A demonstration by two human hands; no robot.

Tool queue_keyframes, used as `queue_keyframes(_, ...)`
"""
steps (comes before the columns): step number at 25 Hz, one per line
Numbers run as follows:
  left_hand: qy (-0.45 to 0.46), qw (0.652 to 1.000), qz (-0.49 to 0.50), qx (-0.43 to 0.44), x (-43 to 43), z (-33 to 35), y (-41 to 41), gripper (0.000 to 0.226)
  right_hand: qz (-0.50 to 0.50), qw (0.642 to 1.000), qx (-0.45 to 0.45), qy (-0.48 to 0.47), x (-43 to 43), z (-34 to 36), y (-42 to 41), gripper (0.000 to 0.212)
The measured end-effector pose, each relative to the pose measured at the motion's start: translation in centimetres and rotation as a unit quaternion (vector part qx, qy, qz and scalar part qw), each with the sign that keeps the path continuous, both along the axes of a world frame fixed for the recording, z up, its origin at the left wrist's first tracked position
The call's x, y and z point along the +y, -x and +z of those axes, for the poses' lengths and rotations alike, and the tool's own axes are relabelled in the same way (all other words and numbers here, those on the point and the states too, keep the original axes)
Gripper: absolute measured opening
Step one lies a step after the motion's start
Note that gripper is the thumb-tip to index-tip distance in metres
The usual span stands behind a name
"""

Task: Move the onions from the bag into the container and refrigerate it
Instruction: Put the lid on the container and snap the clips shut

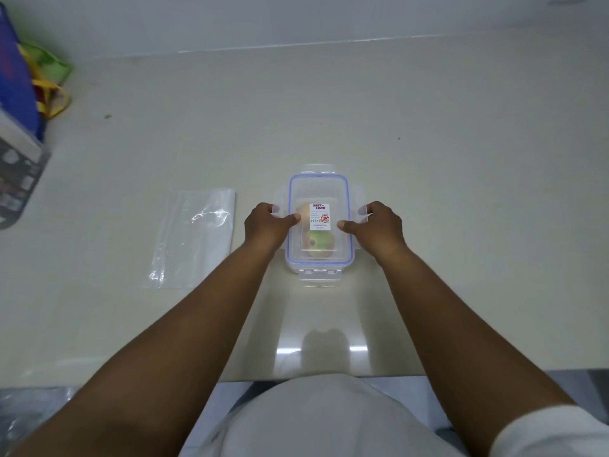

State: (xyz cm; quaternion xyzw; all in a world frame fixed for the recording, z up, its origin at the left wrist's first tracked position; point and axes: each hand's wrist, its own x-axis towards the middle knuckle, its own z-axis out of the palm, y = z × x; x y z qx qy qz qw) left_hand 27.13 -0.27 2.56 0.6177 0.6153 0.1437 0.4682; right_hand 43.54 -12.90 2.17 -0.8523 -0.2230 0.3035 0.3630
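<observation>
A pale countertop (428,159) fills most of the frame, with a light wall along the top edge. At the far left edge a blue bag (14,77) with yellow and green fabric behind it is cut off by the frame, and below it lies a grey printed box (16,179) whose writing is too blurred to read. Left of centre an empty clear plastic bag (194,235) lies flat on the counter. At centre stands the clear container (319,258), its blue-gasketed lid (316,189) on top. Two onions (320,244) show through the lid, one partly hidden under a white sticker (320,216) reading "BEST LOCK"; its smaller print is illegible. The left hand (267,224) and right hand (379,225) each clamp a side latch of the lid, thumbs pressed flat on top, fingers curled over the flaps. The near and far latches stick out unfastened.
</observation>
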Motion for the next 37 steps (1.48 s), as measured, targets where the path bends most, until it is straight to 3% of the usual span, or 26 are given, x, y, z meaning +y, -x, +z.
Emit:
queue_keyframes(7, 0.07, 0.997, 0.026, -0.03, 0.2, -1.3, 0.5, 0.059, 0.005, 1.0, -0.001, 0.015, 0.0, -1.2, 0.6, 0.065)
queue_keyframes(11, 0.09, 0.996, 0.018, -0.022, 0.5, -1.3, 0.6, 0.06, 0.009, 1.0, -0.014, 0.017, -0.1, -1.2, 1.0, 0.08)
queue_keyframes(13, 0.02, 0.998, -0.031, 0.059, 0.6, -1.1, 0.4, 0.068, 0.027, 0.996, -0.075, 0.043, -0.1, -1.0, 1.2, 0.081)
queue_keyframes(15, -0.111, 0.973, -0.104, 0.177, 0.4, -0.6, -0.3, 0.07, 0.063, 0.971, -0.207, 0.099, 0.0, -0.4, 1.5, 0.069)
queue_keyframes(17, -0.138, 0.959, -0.139, 0.206, 0.2, 0.0, -1.0, 0.054, 0.095, 0.95, -0.267, 0.128, 0.5, 0.2, 1.5, 0.056)
queue_keyframes(21, -0.041, 0.971, -0.157, 0.176, 1.1, 0.3, -1.0, 0.041, 0.101, 0.976, -0.125, 0.144, 1.6, 1.2, 0.5, 0.05)
queue_keyframes(27, 0.097, 0.989, -0.074, 0.084, 2.4, 0.1, -1.0, 0.041, 0.077, 0.986, -0.022, 0.145, 3.1, 1.5, -0.3, 0.045)
queue_keyframes(37, 0.168, 0.986, -0.02, -0.009, 2.4, -0.4, -0.6, 0.02, -0.005, 0.992, 0.102, 0.073, 2.9, -0.8, -0.7, 0.027)
